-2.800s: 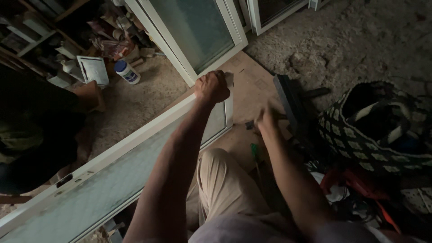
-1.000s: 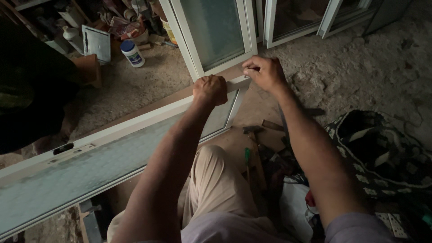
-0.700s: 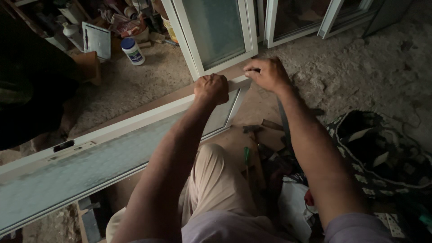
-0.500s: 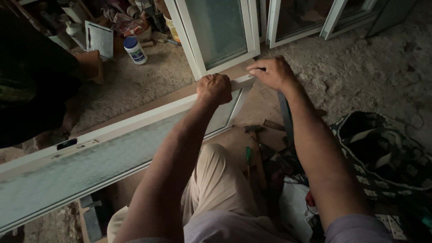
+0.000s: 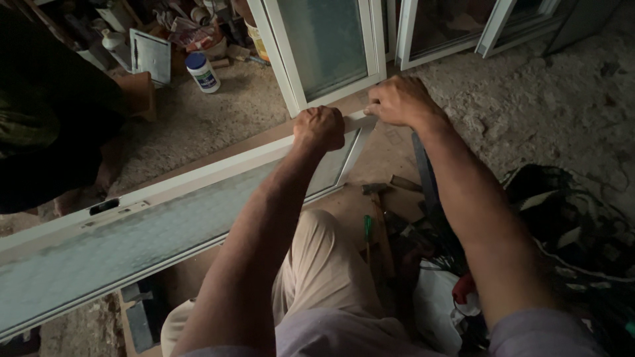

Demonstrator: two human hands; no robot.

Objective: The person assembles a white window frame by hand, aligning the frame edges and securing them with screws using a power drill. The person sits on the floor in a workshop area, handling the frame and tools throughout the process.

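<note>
A long white window frame (image 5: 165, 188) with frosted glass lies across in front of me, running from lower left to the upper middle. My left hand (image 5: 319, 127) is closed over the frame's top rail near its right end. My right hand (image 5: 397, 100) pinches the frame's right corner with the fingers curled; whether a small part sits between the fingers is hidden. A dark latch slot (image 5: 104, 207) shows on the rail at the left.
Another person in dark clothes (image 5: 46, 112) is at the upper left. More white glazed frames (image 5: 324, 46) lean at the back. A white jar with a blue lid (image 5: 202, 71) stands on the rough floor. Hand tools (image 5: 380, 218) and a patterned bag (image 5: 569, 218) lie at the right.
My right hand has come up from the tools at the right to the frame's corner. The left hand has kept its grip on the rail. The view has shifted slightly.
</note>
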